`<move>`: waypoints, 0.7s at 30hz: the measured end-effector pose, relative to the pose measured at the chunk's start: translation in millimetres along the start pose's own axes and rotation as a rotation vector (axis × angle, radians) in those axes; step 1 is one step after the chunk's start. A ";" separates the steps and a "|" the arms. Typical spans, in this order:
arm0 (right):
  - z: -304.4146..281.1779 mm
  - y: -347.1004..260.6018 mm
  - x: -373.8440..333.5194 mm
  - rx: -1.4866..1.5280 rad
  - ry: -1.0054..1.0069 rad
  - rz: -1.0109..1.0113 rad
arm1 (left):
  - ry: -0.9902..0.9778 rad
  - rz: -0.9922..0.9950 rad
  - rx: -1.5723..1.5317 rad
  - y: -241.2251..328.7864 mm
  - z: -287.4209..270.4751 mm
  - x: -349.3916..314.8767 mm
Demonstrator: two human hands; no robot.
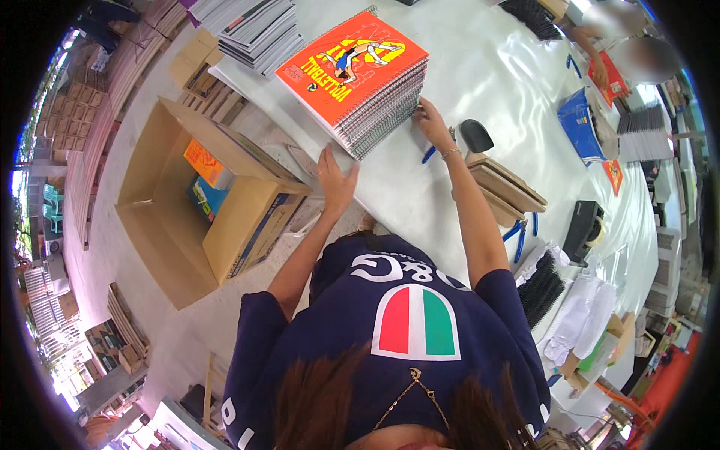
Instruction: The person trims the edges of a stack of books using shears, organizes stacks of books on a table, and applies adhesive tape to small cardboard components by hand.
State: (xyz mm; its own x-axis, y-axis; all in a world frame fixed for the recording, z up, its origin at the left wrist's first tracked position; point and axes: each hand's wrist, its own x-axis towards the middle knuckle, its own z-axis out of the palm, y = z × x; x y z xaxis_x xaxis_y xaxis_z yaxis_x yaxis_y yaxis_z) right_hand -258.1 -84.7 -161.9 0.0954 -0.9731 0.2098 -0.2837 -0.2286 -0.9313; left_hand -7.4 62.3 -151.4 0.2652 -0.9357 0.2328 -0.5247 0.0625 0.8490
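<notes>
A tall stack of spiral-bound notebooks (356, 67) with orange covers stands on the white table, its wire bindings toward me and to the right. The top cover shows a volleyball player. My left hand (335, 180) is at the table edge by the stack's near left corner, fingers spread and nothing in them. At the stack's right side, my right hand (433, 126) has its fingertips close to or against the bindings; exact contact is hard to make out. Beside my right wrist lie blue-handled pliers (430, 154) and a black, rounded flat item (477, 136).
An open cardboard box (247, 232) left of the table holds orange and blue notebooks. Grey-edged stacked books (259, 34) sit at the far left. Cardboard pieces (510, 184), more pliers (519, 234) and a tape dispenser (584, 231) lie to the right. Another person's hand (600, 73) works across the table.
</notes>
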 end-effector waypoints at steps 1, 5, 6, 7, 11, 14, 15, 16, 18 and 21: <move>7.1 -4.1 3.1 0.007 -0.009 0.001 | -0.007 0.043 0.191 -5.1 2.6 -2.3; 16.1 -18.2 7.7 -0.090 -0.060 0.077 | 0.045 0.016 0.399 -2.0 11.5 0.4; 14.3 -14.2 6.6 -0.099 -0.014 0.030 | 0.038 0.024 0.395 0.5 12.2 2.0; 14.8 -12.6 5.9 -0.099 -0.009 0.031 | 0.039 0.023 0.355 -0.2 11.3 2.9; 14.4 -9.6 1.6 -0.090 0.043 0.085 | 0.053 0.036 0.295 -0.3 11.6 6.3; 17.2 -10.8 -12.5 -0.106 0.036 0.092 | 0.042 0.055 0.292 -9.5 1.5 14.7; 20.0 -12.2 -21.9 -0.103 0.043 0.077 | 0.034 0.061 0.287 -14.1 -3.4 20.5; 25.4 -19.5 -32.5 -0.049 0.050 0.096 | -0.009 0.069 0.245 -20.7 -10.8 27.4; 25.4 -17.3 -57.8 -0.049 0.103 0.123 | -0.125 -0.006 0.143 -21.8 -17.3 46.2; 44.4 -34.4 -91.4 0.021 0.125 0.192 | -0.306 -0.111 0.025 -52.4 -39.5 77.2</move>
State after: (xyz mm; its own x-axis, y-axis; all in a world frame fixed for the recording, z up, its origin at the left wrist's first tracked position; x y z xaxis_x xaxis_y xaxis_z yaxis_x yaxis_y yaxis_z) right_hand -214.7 13.4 -162.3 -0.0780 -0.9950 0.0623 -0.2654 -0.0395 -0.9633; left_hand 72.6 0.6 -159.2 0.0681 -0.9975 -0.0176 -0.5266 -0.0509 0.8486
